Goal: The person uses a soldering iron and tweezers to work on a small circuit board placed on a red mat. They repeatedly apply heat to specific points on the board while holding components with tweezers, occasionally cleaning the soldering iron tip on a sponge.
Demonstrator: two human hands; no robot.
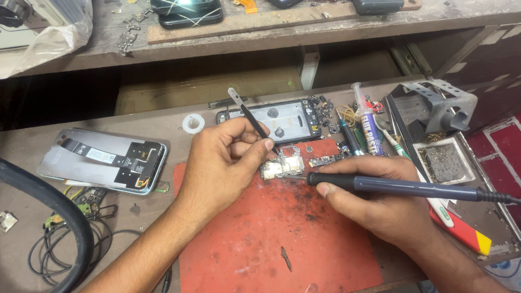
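With the phone frame [282, 120] already opened, the left hand [225, 163] pinches tweezers [252, 122] on the circuit board [281, 167] while right hand [380, 198] fingers grip the soldering iron [391, 187], soldering unfinished.

Pretty worn grey bench [163, 122] here, with a scorched red mat [271, 239], a phone back panel [103, 160], an open phone frame [268, 119], black cables [59, 239] and a solder stand [439, 108] sitting on it.

Red work mat [260, 239]: matt rubber, scorched black; soldering iron [391, 187]: smooth dark plastic grip; tweezers [247, 111]: bare metal; circuit board [281, 167]: shiny metal shields.
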